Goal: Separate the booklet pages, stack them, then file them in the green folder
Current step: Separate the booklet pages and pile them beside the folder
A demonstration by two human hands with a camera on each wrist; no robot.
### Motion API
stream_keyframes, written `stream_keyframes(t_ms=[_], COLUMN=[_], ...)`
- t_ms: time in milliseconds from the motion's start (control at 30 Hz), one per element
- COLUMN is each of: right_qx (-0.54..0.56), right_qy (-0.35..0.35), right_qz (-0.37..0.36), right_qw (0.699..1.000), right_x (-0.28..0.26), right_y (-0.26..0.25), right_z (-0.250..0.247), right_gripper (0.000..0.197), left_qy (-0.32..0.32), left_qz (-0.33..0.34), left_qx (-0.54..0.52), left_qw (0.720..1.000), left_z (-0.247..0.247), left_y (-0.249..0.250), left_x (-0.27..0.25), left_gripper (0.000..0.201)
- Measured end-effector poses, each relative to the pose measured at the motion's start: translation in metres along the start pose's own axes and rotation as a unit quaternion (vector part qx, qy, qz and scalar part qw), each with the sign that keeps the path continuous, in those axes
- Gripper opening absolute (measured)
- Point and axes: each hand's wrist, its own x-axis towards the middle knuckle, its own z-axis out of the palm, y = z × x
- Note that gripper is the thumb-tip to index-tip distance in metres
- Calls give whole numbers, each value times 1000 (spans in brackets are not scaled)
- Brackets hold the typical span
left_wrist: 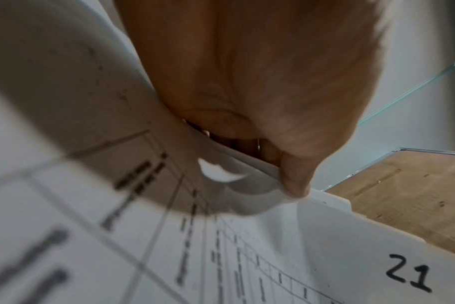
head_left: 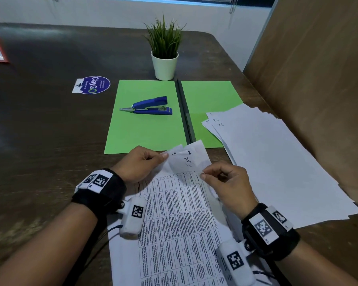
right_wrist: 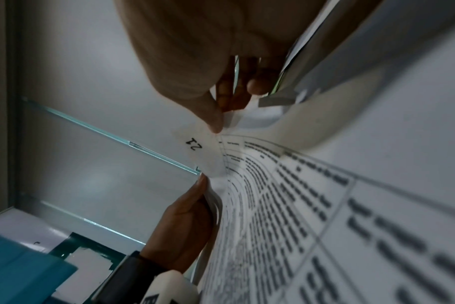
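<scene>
I am working over a dark wooden table (head_left: 39,141), with a brown panel rising along its right side. Both hands are meeting at the far top corner of the booklet (head_left: 174,223), which is lying directly under my wrists. My left hand (head_left: 140,163) is pinching the curled corner sheets between thumb and fingers, and my right hand (head_left: 225,182) is pinching the sheet marked 21 (left_wrist: 408,273) just beside it. I judge the step to be peeling 1 page off at the binding corner; I should be pulling slowly along the page edge, keeping the left pinch close to the binding so the paper is not tearing. Just right of the grip, the stack of separated pages (head_left: 277,162) is fanning unevenly, its far corner overlapping the folder; it will need squaring. Just beyond the grip, the green folder (head_left: 145,131) is lying open, with a blue stapler (head_left: 151,106) sitting on its left leaf, which I would be clearing before filing. Farther on, a potted plant (head_left: 164,50) is standing at the folder's far edge. The left of the grip is giving the most open room.
</scene>
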Motion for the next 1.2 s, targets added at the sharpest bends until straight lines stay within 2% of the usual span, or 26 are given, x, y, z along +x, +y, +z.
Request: stream_keyframes(t_ms=[167, 300, 400, 500, 533, 600, 667, 700, 767, 833, 867, 933, 1000, 1100, 1200], right_qx=[3, -3, -1, -9, -15, -29, -41, -47, -63, -93, -111, -126, -116, -113, -144], right_qy=[60, 47, 2, -67, -83, -96, -87, -79, -70, -79, -83, -77, -56, -10, 19], right_qz=[-3, 0, -32, -50, -49, -43, -38, -32, -21, -13, -12, -11, -19, -15, -39], right_qw=[998, 999, 999, 996, 995, 994, 995, 995, 995, 992, 990, 989, 991, 993, 989], right_x=[2, 4, 1, -3, -4, -4, -4, -4, -4, -3, -3, -1, 0, 6, 13], right_y=[3, 8, 9, 9, 10, 9, 5, 4, 3, 4, 5, 8, 7, 5, -2], right_z=[-2, -5, -6, -3, -3, -3, -3, -2, -1, 2, 2, 2, 4, 9, 12], right_gripper=[20, 21, 26, 10, 8, 7, 10, 15, 16, 4, 7, 23, 28, 34, 23], left_qy=[16, 9, 8, 1, -1, -2, -12, -12, -13, -11, -8, 4, 14, 16, 15], left_qz=[-6, -44, -24, -1, 3, 2, -2, -1, 3, -5, -8, -12, -8, -2, 0], left_qx=[-42, -152, -102, -26, 7, 42, 33, 30, 23, 16, 14, 26, 50, 64, 53], left_qw=[999, 987, 994, 1000, 1000, 999, 999, 999, 1000, 1000, 1000, 1000, 999, 998, 998], left_z=[3, 9, 6, 0, -1, -3, -1, -1, -1, -1, 0, 2, 3, 4, 4], left_y=[6, 10, 13, 9, 8, 7, 11, 12, 14, 16, 16, 13, 11, 11, 10], left_x=[-5, -8, -9, -6, -5, -4, -6, -7, -8, -7, -8, -7, -4, -3, -4], left_gripper=[66, 57, 59, 61, 57, 34, 13, 12, 26, 46, 47, 32, 17, 12, 15])
